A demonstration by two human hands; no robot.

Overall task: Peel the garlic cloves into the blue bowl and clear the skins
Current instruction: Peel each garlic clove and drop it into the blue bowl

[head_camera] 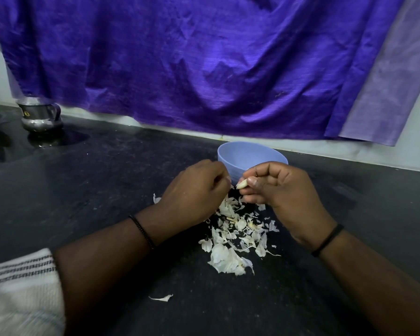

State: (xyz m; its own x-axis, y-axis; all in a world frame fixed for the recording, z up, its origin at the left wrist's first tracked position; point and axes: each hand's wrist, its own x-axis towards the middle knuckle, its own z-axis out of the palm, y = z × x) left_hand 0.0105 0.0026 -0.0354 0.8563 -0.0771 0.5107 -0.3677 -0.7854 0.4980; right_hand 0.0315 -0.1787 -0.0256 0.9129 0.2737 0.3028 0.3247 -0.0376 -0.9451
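A pale garlic clove [242, 184] is pinched between the thumb and fingers of my right hand [283, 187], just in front of the blue bowl [249, 155]. My left hand [196, 190] is curled close beside it, fingertips near the clove; what those fingertips hold is hidden. The bowl stands on the dark counter behind both hands, and its inside is partly hidden. A heap of white garlic skins [235, 235] lies on the counter below and between my hands.
A steel jug [39, 115] stands at the far left on the black counter [107, 170]. A purple cloth [204, 64] hangs along the back wall. One loose skin [161, 298] lies nearer me. A striped white cloth [19, 287] is at the lower left.
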